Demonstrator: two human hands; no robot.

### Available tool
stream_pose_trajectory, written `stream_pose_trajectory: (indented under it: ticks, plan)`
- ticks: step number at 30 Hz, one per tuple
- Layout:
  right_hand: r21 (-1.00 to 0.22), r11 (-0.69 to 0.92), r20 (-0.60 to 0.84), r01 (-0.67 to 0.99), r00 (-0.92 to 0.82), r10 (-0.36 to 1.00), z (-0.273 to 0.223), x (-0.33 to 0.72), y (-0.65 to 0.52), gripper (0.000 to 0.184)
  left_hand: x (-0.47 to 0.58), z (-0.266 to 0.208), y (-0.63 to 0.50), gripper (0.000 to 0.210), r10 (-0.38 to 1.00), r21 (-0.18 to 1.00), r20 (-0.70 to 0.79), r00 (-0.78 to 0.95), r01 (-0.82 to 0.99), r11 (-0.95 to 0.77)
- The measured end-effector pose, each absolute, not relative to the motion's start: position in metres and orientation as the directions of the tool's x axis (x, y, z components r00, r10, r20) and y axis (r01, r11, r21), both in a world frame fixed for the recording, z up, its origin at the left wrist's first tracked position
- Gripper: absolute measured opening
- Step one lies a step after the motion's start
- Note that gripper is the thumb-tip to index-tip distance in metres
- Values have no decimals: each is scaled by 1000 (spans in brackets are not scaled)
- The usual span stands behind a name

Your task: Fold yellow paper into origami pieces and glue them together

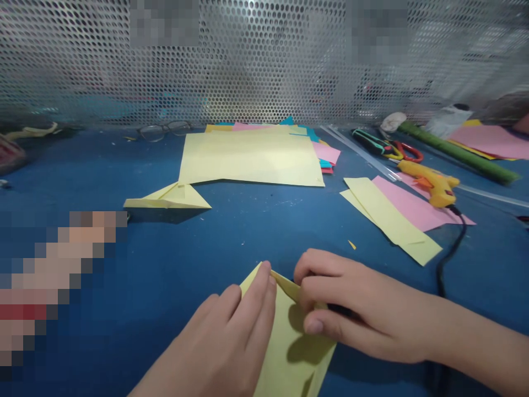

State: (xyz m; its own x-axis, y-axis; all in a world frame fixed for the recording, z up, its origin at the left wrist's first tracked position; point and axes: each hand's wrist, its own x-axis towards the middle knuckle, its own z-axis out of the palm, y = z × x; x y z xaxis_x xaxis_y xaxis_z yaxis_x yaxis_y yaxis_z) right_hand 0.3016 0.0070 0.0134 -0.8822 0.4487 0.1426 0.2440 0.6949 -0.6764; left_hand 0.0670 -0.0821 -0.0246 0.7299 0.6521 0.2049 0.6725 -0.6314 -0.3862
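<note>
A pale yellow sheet of paper [285, 353] lies before me at the bottom middle, its far end coming to a point and its right edge turned up in a fold. My left hand [235, 336] rests on the sheet's left side, with fingers stretched out and their tips pressing near the point. At the right edge, my right hand [351, 303] has its thumb and fingers closed on the turned-up fold. Part of the sheet is hidden under both hands. Farther left sits a folded yellow paper piece [173, 197].
A large yellow sheet [252, 157] covers coloured papers at the back, before a perforated metal screen [248, 66]. To the right are yellow strips [392, 220], pink paper [417, 207], a corded yellow glue gun [433, 179] and a green roll [458, 151]. Another person's pixelated arm [53, 264] reaches in from the left.
</note>
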Motion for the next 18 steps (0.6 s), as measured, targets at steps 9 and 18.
stream_pose_trajectory:
  ticks: [9, 18]
  plan:
    - [-447, 876, 393, 183, -839, 376, 6, 297, -2, 32, 68, -18, -80, 58, 668, -347, 195, 718, 687, -638]
    - [-577, 817, 301, 6, -928, 220, 9, 296, 0, 37, 75, -20, -84, 53, 783, -74, 127, 609, 793, -605]
